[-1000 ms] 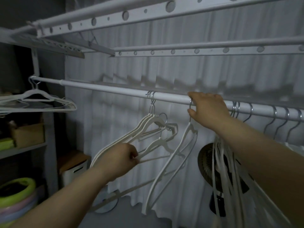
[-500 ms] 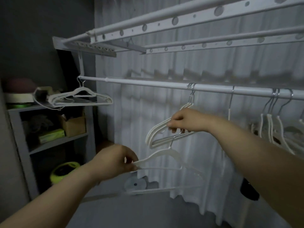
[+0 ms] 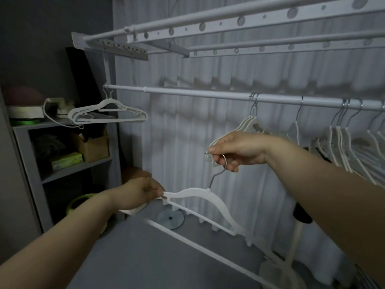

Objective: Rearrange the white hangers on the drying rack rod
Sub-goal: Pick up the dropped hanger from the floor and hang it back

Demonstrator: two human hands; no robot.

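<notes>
Spanning the rack: drying rack rod [image 3: 208, 94]. Crowding its right end, hung hangers [image 3: 343, 142]; at its left end, a small cluster [image 3: 108, 113]. Off the rod, below its middle, one white hanger [image 3: 198, 195], tilted, with right hand [image 3: 235, 151] pinching its metal hook [image 3: 216, 176] and left hand [image 3: 137, 192] gripping its left tip.

Rod [image 3: 208, 94] cut off right; shelf clutter [image 3: 91, 150] dim, perhaps boxes.
</notes>
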